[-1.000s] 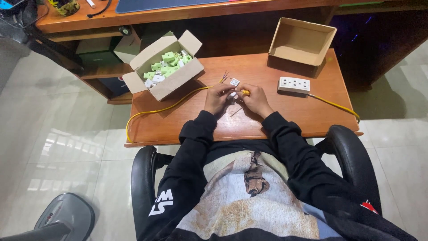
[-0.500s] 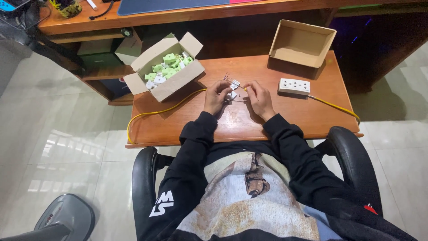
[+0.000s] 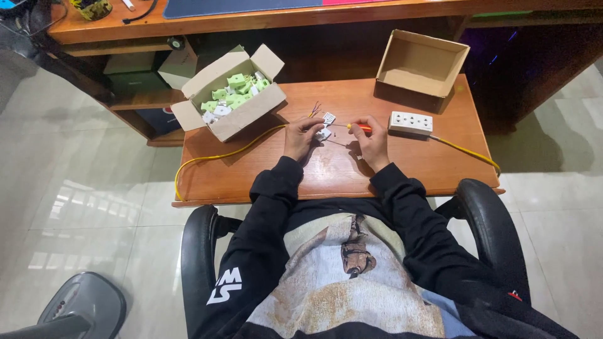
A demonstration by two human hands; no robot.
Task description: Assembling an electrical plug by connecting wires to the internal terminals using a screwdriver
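**Wiring a little plug at a low wooden worktop**

Standing behind the chair, here's how it looks. Closest to me is the black office chair (image 3: pixel 207 232) and the person in a dark hoodie, leaning in over the worktop (image 3: pixel 251 182). Everything sits around the small white plug part (image 3: pixel 323 133), so I'll use that as the landmark.

The left hand (image 3: pixel 300 138) is curled around the plug part, fingers pinching it just off the wood, I'd guess so it can't twist. The right hand (image 3: pixel 372 142), just right of the plug, is closed on an orange-handled screwdriver (image 3: pixel 358 127) with the tip aimed straight at it. Looks like a grip for turning a tiny screw, but the screw itself is too small to make out.

The yellow cable (image 3: pixel 213 157) trails left from the plug and loops along the front edge, slack, so it isn't tugging at the work. Its bare wire ends (image 3: pixel 314 110) stick up just beyond the plug.

Right of the plug, past the screwdriver hand, lies a white socket strip (image 3: pixel 411 122) with its own yellow lead. Further back left is an open carton of green and white parts (image 3: pixel 233 91), within arm's reach. Back right, an empty cardboard box (image 3: pixel 421 63).
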